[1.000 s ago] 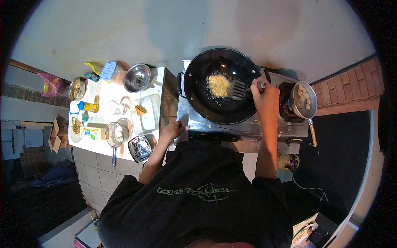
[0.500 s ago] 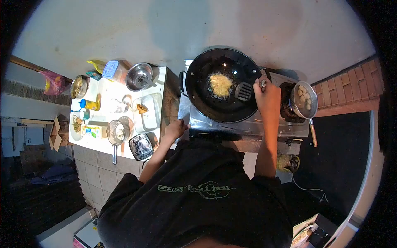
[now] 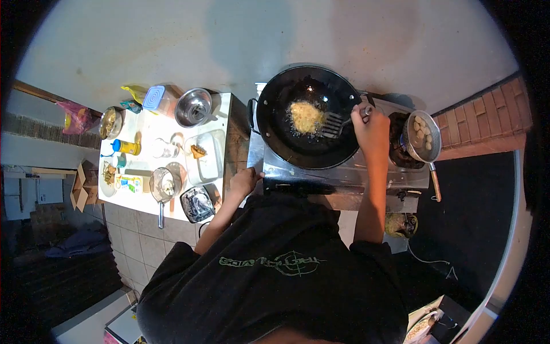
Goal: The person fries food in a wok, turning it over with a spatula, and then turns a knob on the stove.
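Note:
A large black wok (image 3: 303,152) sits on the metal stove (image 3: 281,178). In its oil a golden piece of food (image 3: 305,118) is frying, with bubbles round it. My right hand (image 3: 371,127) is closed round the handle of a slotted spatula (image 3: 332,124), whose head is at the right edge of the food. My left hand (image 3: 244,181) is at the stove's front left corner, near its edge; its fingers look curled, but what they hold, if anything, is hidden.
Right of the wok, a strainer (image 3: 423,137) holds several pale pieces. On the white table (image 3: 134,200) at left are a clear container (image 3: 205,166) with a brown piece, a metal bowl (image 3: 193,107), a small strainer (image 3: 165,184), a black dish (image 3: 197,204) and a yellow bottle (image 3: 127,147).
The spatula head has moved left, up to the food, and has turned a little. My right hand still grips it. My left hand has hardly moved.

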Demonstrator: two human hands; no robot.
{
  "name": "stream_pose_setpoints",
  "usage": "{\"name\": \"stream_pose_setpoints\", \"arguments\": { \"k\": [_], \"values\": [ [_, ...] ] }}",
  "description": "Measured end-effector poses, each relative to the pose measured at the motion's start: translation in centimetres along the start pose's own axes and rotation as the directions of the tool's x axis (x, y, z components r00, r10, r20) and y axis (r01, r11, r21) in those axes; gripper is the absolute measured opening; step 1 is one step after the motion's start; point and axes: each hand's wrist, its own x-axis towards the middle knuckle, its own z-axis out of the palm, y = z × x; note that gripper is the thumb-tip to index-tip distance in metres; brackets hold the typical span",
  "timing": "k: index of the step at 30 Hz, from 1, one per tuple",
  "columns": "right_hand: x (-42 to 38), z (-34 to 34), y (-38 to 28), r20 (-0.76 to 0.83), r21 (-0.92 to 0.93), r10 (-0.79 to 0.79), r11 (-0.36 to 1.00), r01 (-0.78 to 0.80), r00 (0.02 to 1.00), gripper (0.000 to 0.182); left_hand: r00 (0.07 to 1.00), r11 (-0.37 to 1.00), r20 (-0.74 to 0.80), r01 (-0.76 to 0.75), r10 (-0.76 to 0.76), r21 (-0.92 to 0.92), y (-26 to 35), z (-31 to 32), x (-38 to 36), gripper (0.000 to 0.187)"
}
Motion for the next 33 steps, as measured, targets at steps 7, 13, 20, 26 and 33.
{"name": "stream_pose_setpoints", "arguments": {
  "k": [7, 13, 20, 26, 33],
  "values": [
    [0.3, 0.0, 0.5, -0.001, -0.017, -0.001, 1.000, 0.001, 1.000, 0.020, 1.000, 1.000, -0.001, -0.015, 0.015, 0.003, -0.3, 0.4, 0.1, 0.059],
    [0.8, -0.4, 0.7, -0.028, -0.070, -0.070, 0.995, 0.068, 0.997, 0.020, 1.000, 1.000, 0.000, 0.003, -0.003, 0.020, 0.0, 0.1, -0.1, 0.058],
    [0.8, -0.9, 0.1, -0.064, 0.096, -0.021, 0.995, 0.027, 0.998, 0.018, 1.000, 1.000, 0.016, 0.009, -0.009, 0.017, -0.3, 0.4, 0.2, 0.059],
    [1.0, -0.5, 1.0, 0.037, 0.009, -0.089, 0.996, 0.089, 0.995, 0.017, 1.000, 1.000, 0.023, -0.012, 0.012, 0.007, -0.3, 0.2, 0.2, 0.060],
    [0.9, 0.0, 0.9, 0.006, -0.010, -0.056, 0.998, 0.056, 0.998, 0.014, 1.000, 1.000, 0.018, -0.021, 0.021, -0.007, -0.7, 0.6, 0.3, 0.059]
  ]
}}
